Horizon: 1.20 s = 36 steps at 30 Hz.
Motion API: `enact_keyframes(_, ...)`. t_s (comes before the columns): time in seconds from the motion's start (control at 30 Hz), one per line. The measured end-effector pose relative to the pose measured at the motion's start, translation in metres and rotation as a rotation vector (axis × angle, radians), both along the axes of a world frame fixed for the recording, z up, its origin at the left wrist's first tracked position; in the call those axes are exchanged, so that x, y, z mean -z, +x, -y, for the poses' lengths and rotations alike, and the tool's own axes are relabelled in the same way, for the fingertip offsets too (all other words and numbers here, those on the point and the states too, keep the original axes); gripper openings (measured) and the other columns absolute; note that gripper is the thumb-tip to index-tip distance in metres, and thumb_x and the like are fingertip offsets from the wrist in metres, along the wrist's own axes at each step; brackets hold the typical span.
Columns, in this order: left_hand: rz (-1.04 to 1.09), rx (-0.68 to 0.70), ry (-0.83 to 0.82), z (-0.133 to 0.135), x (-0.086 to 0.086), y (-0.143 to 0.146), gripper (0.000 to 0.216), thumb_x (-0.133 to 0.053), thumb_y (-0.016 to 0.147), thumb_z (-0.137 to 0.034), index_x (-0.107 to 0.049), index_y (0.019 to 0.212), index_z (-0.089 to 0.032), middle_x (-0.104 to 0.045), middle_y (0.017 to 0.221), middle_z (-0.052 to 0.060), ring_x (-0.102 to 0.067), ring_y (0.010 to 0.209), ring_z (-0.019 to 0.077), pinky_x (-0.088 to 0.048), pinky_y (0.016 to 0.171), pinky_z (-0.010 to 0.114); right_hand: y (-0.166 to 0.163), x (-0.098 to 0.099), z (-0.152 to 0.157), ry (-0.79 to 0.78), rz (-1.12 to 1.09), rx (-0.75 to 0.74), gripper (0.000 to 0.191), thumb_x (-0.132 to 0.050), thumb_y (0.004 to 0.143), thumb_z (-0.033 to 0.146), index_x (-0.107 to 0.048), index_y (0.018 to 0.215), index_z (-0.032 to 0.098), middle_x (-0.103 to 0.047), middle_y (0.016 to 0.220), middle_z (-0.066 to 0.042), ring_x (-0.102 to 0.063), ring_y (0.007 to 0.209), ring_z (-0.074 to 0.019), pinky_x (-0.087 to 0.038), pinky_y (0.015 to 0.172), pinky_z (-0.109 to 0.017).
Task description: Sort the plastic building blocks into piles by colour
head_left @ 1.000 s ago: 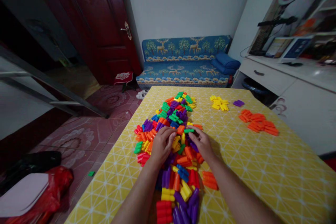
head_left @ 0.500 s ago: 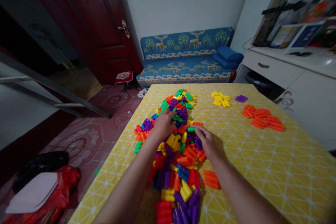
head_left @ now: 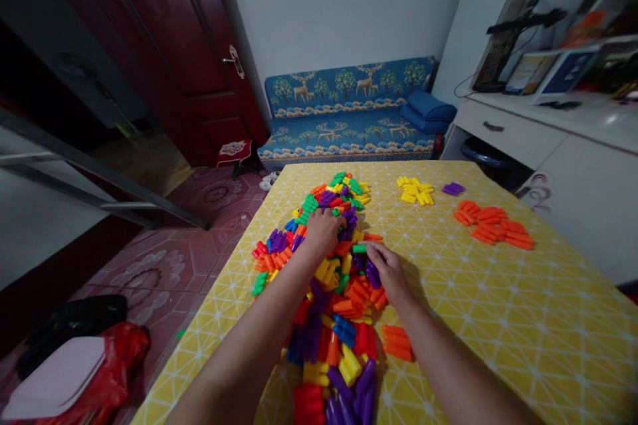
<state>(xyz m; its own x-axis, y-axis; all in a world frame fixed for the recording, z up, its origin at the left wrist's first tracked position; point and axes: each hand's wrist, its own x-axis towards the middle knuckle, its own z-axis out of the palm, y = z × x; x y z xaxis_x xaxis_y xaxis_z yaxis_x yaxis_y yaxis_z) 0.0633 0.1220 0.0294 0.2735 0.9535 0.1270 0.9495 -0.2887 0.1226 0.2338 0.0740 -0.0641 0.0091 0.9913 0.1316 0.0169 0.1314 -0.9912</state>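
A long heap of colourful plastic building blocks (head_left: 329, 270), tube-shaped and joined in short rows, stretches down the left half of the table. My left hand (head_left: 323, 234) reaches into the middle of it with curled fingers; a green block (head_left: 342, 223) shows at the fingertips, but what they grip is hidden. At the heap's right edge my right hand (head_left: 389, 269) pinches a small green block (head_left: 359, 249) between thumb and fingers. Purple blocks (head_left: 372, 273) lie just under that hand. Nearer me, an orange block (head_left: 397, 342) rests beside the right forearm.
The table (head_left: 458, 319) wears a yellow patterned cloth. Sorted by colour on its far right are yellow blocks (head_left: 415, 191), purple blocks (head_left: 453, 189) and orange blocks (head_left: 493, 224). Beyond stand a blue sofa (head_left: 349, 126) and, at right, a white cabinet (head_left: 518, 139).
My left hand has shifted slightly right within the heap, its fingers more curled. The right hand keeps the green block in nearly the same place. The view has turned slightly.
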Motion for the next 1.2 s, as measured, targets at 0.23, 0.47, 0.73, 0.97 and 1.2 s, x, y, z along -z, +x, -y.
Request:
enact_keyframes(0.23,0.958,-0.017,0.04,0.048,0.006,-0.012,0.026,-0.06,0.088,-0.038,-0.065,0.105,-0.019,-0.067,0.082,0.001,-0.059,0.068,0.0141,-0.046,0.063,0.023,-0.003,-0.003,0.003,0.082,-0.009,0.033,0.034,-0.059,0.086,0.051,-0.072,0.104,0.025,-0.072,0.109,-0.005,-0.064,0.108,-0.0256,-0.05,0.095,-0.039)
enact_keyframes(0.47,0.936,-0.006,-0.065,0.069,0.032,-0.007,0.025,-0.06,0.087,-0.039,-0.068,0.098,-0.018,-0.07,0.079,0.001,-0.063,0.07,0.0152,-0.047,0.064,0.022,-0.004,-0.004,0.012,0.204,0.058,-0.001,0.036,-0.064,0.086,0.046,-0.068,0.113,0.023,-0.072,0.103,-0.007,-0.067,0.094,-0.0225,-0.054,0.082,-0.034)
enact_keyframes(0.73,0.793,0.135,-0.04,0.073,0.025,-0.007,0.024,-0.051,0.094,-0.033,-0.069,0.103,-0.021,-0.074,0.095,0.003,-0.068,0.087,0.018,-0.049,0.077,0.026,-0.006,-0.011,0.013,0.326,0.198,-0.106,0.033,-0.07,0.082,0.036,-0.069,0.114,0.028,-0.068,0.111,-0.004,-0.063,0.105,-0.0222,-0.051,0.093,-0.037)
enact_keyframes(0.97,0.768,0.127,-0.038,0.073,0.03,-0.007,0.025,-0.052,0.094,-0.037,-0.069,0.101,-0.021,-0.074,0.092,0.003,-0.068,0.085,0.0176,-0.048,0.075,0.025,-0.009,-0.005,0.01,0.365,0.228,-0.052,0.017,-0.061,0.087,0.028,-0.068,0.102,0.025,-0.069,0.101,-0.004,-0.064,0.098,-0.0207,-0.05,0.089,-0.035)
enact_keyframes(1.2,0.818,0.061,0.026,0.074,0.032,-0.008,0.021,-0.053,0.092,-0.029,-0.068,0.102,-0.021,-0.074,0.097,0.003,-0.068,0.09,0.0182,-0.049,0.081,0.027,-0.004,-0.012,0.015,0.202,0.056,0.104,0.021,-0.064,0.083,0.036,-0.062,0.097,0.022,-0.066,0.089,-0.003,-0.062,0.081,-0.0196,-0.049,0.073,-0.031)
